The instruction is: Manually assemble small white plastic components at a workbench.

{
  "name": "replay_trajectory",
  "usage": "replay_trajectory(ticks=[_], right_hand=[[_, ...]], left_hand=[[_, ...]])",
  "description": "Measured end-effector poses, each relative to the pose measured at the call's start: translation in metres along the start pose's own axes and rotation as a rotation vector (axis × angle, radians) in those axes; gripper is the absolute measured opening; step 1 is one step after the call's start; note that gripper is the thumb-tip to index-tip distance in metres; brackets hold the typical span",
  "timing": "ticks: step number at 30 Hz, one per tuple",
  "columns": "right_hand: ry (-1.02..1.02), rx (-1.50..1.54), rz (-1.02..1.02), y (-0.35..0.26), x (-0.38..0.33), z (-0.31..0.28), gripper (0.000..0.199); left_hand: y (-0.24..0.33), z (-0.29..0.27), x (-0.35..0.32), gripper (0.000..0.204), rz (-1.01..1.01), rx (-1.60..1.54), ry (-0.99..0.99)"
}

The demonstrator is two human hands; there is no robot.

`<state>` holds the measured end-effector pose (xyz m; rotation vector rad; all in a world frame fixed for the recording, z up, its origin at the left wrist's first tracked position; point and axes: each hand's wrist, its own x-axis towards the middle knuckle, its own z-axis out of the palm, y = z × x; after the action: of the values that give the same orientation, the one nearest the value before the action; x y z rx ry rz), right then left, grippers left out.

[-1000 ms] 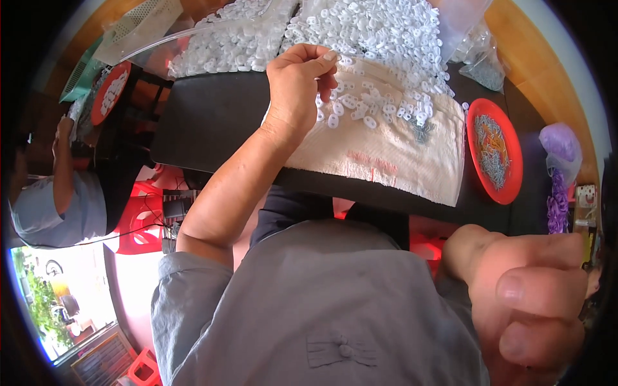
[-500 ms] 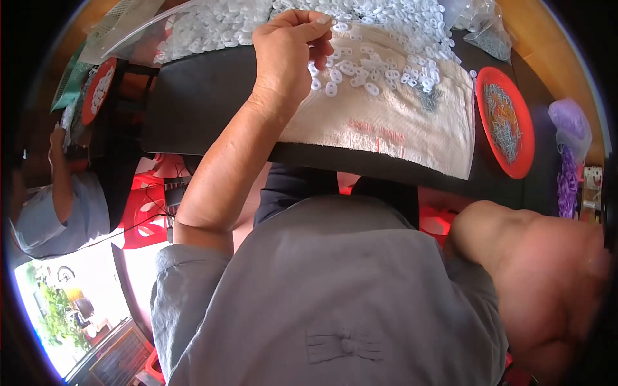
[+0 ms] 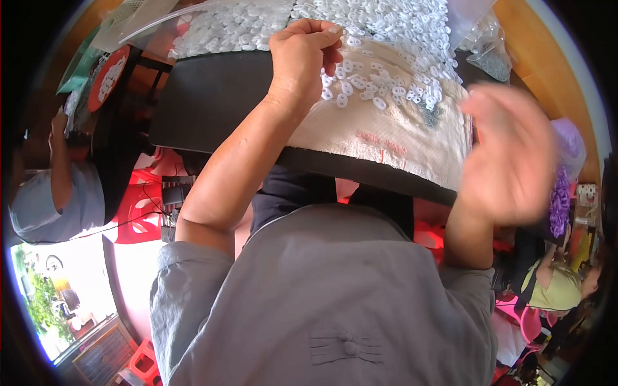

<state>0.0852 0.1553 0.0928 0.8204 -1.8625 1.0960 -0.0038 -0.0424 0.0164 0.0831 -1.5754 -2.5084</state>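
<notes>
My left hand point(image 3: 301, 61) is raised over the far left part of a cream cloth point(image 3: 425, 157), thumb and fingers pinched together. What it pinches, if anything, is too small or hidden to name. Just right of it, small white oval plastic pieces with holes point(image 3: 367, 82) lie scattered on the cloth, and a large heap of the same pieces point(image 3: 393, 26) spreads behind. A little pile of thin grey metal bits point(image 3: 430, 117) lies near the scattered pieces. My right hand point(image 3: 512, 157), smeared by motion, is in the air beyond the cloth's right edge, over where the red plate stood.
The dark table point(image 3: 206, 103) bears another white heap point(image 3: 232, 29) at the back left. A clear bag of grey bits point(image 3: 492, 61) stands at the back right, near purple strips point(image 3: 560, 202). Co-workers sit at left point(image 3: 61, 202) and right point(image 3: 557, 286); a red plate point(image 3: 108, 78) is at far left.
My right hand has swung up from the lower right toward the cloth's right edge and now covers the red plate. The left hand stays pinched; the whole view has shifted slightly.
</notes>
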Motion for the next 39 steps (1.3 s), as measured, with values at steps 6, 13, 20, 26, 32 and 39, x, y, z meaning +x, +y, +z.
replay_trajectory(ticks=[6,13,20,26,32,39], right_hand=[[-0.51,-0.141,0.074,0.063,-0.023,0.06,0.006],[-0.747,-0.318,-0.1,0.071,-0.027,0.089,0.006],[-0.876,-0.376,-0.203,0.061,-0.027,0.091,0.004],[-0.807,-0.375,-0.373,0.048,-0.043,0.098,0.011],[-0.675,-0.312,-0.253,0.057,-0.052,0.1,0.013],[-0.576,0.136,0.432,0.064,-0.031,0.082,0.012]], left_hand=[[0.003,-0.008,0.007,0.005,-0.008,-0.046,0.068],[0.005,-0.008,0.006,0.006,-0.055,-0.007,0.072],[0.005,-0.006,0.0,0.006,-0.097,-0.004,0.019],[0.007,-0.004,-0.003,0.007,-0.155,0.015,0.018],[0.006,-0.004,-0.003,0.008,-0.147,-0.005,-0.004],[0.004,-0.001,-0.006,0.009,-0.085,0.02,-0.096]])
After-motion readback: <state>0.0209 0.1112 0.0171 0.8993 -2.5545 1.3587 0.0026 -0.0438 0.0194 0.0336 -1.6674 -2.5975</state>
